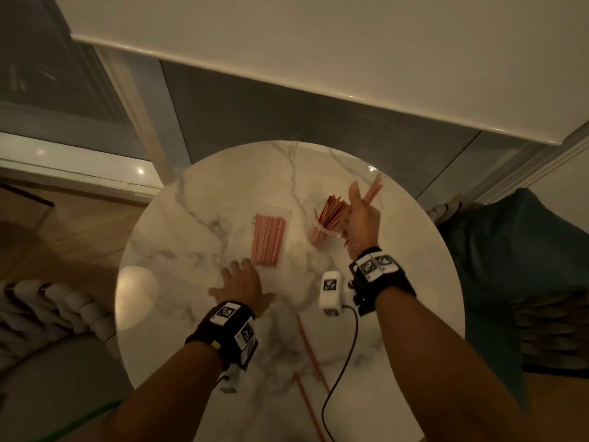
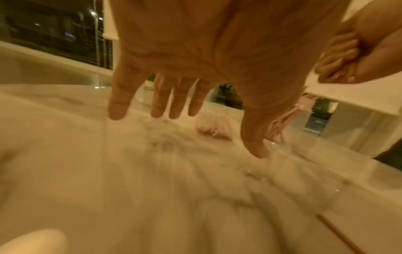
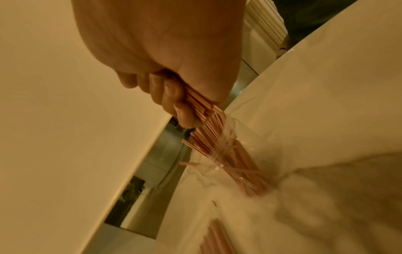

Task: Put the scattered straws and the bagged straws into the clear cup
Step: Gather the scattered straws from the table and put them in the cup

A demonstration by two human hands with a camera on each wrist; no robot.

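Right hand hides the gripped straws' upper ends.

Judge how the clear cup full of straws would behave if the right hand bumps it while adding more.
The clear cup looks thin and light, so it would probably slide on the glossy marble table. The straws in it fan out and lean well past the rim, so it seems top-heavy and may tip. The right hand, gripping a bundle of straws, is close beside it.

I can read no words, numbers or brand names here. The only signs are black-and-white square coded markers on the black wristbands and on the small white box.
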